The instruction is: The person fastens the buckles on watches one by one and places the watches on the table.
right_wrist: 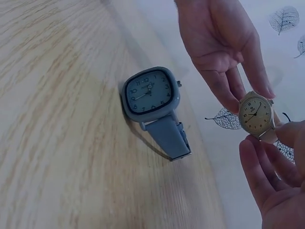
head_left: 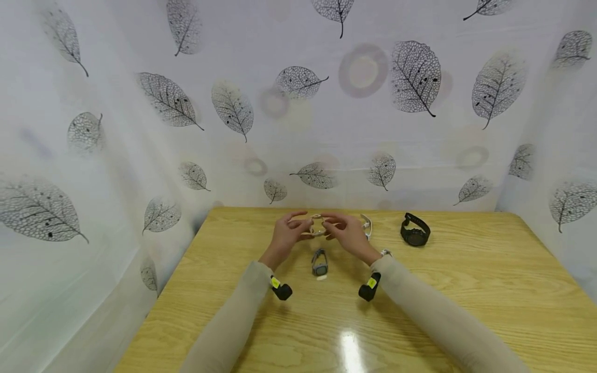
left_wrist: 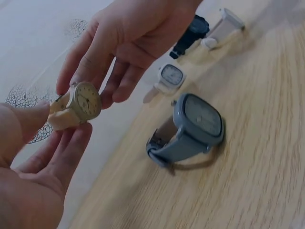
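the left hand (head_left: 284, 234) and the right hand (head_left: 347, 233) are meeting above the far middle of the table (head_left: 466, 290), both pinching a small cream watch (left_wrist: 78, 106) between fingertips, clear of the surface. a grey-blue square watch (head_left: 320, 263) is lying on the wood just below them; further right, a white watch (head_left: 367, 226) and a black watch (head_left: 414, 230) are sitting near the back edge.

risk, as judged: the fingertip hold is looking light, so the cream watch could be slipping out and dropping onto the grey-blue one.

the head view is showing the whole row but no dials. the wrist views are showing the cream watch's round face and hands, and the left wrist view is adding a small white-faced watch (left_wrist: 170, 78).
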`<state>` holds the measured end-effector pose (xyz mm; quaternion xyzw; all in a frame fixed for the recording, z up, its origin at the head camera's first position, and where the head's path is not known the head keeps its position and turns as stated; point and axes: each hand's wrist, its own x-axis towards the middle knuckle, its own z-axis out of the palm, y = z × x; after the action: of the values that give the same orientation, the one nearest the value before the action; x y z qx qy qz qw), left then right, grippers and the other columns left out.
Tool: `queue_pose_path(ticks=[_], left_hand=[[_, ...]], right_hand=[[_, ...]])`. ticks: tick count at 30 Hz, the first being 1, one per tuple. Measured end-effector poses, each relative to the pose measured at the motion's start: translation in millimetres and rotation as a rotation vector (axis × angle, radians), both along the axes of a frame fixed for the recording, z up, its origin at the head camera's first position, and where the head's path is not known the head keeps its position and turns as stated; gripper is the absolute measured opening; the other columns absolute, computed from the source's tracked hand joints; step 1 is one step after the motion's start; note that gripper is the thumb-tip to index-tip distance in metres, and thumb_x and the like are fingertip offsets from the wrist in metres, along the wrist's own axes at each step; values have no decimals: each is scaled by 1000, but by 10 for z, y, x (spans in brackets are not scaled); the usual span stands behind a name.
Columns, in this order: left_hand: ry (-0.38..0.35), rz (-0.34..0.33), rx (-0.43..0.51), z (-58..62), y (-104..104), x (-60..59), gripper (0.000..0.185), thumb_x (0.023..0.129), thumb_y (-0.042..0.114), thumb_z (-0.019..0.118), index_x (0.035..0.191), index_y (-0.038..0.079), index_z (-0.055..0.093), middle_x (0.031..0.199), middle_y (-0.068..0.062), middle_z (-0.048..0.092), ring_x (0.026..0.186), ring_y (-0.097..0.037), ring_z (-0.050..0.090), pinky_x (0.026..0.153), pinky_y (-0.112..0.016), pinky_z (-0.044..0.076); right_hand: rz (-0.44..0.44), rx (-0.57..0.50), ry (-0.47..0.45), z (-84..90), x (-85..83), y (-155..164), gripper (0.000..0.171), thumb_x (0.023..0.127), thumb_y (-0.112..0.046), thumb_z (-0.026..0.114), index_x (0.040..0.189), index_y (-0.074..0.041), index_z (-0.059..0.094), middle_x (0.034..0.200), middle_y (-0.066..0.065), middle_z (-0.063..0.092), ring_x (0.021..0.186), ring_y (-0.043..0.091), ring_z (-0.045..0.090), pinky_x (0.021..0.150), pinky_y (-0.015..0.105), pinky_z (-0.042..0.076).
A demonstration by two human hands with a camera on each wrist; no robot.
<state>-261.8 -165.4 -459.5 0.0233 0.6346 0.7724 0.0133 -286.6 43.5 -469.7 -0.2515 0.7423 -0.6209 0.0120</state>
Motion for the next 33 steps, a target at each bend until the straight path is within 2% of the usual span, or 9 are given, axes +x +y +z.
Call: queue_pose_path(ticks=[3,6,13,17,20,26,30,33], left_hand=[[52,-58,-38,-16,-29,11,43,97,-4,67,139,-3,58,126,-34,63,105,-38,70,88,-42,61],[88,-102,-74,-40,-43,16,38,96,-8,67,133,-8,61,131,-38,59,115,-47,64,91,-40,60],[70,-119,-143,-66,-63,38,37,97,-5,67,131,-15,59,132,-35,60,102,-31,73,93,-37,59],[63,-108,-149,-61,-55,38,37,97,-4,66,131,-17,58,131,-36,59,103,-34,73,92,-37,59],[54,-102,-157,-73,-70,18,36,97,-4,67,131,-15,60,130,-34,61,103,-32,73,92,-37,59],[44,-118,-224,-76,-139,-55,39,93,1,74,130,-8,64,128,-24,67,101,-23,73,95,-37,58],[47,-142,-282,-58,-183,-98,44,93,5,76,133,-7,63,132,-26,65,103,-24,73,96,-37,57],[33,-162,-306,-55,-213,-124,46,94,7,76,135,-6,62,135,-26,62,106,-26,72,98,-42,56]], right_hand=[[8,-28,-46,1,-23,13,36,103,-10,63,138,0,62,120,33,67,93,49,71,77,46,63],[8,-28,-72,-10,-35,23,39,103,-9,63,140,3,59,119,33,67,94,49,70,78,44,63],[1,0,-92,-44,-44,18,35,102,-8,65,136,0,64,116,31,70,88,43,73,78,46,63],[6,10,-92,-47,-48,12,31,102,-10,65,132,0,67,123,31,67,89,44,73,77,42,63],[15,29,-89,-30,-50,11,30,103,-11,65,131,0,68,128,29,65,90,43,73,77,40,63],[49,96,-118,29,-88,22,34,103,-14,65,135,-1,66,130,22,67,94,36,74,85,47,61],[81,124,-158,46,-154,14,38,103,-14,64,138,1,62,135,26,63,98,34,74,89,46,60],[97,132,-196,36,-209,-5,39,104,-12,64,140,2,60,138,28,60,101,36,73,91,43,60]])
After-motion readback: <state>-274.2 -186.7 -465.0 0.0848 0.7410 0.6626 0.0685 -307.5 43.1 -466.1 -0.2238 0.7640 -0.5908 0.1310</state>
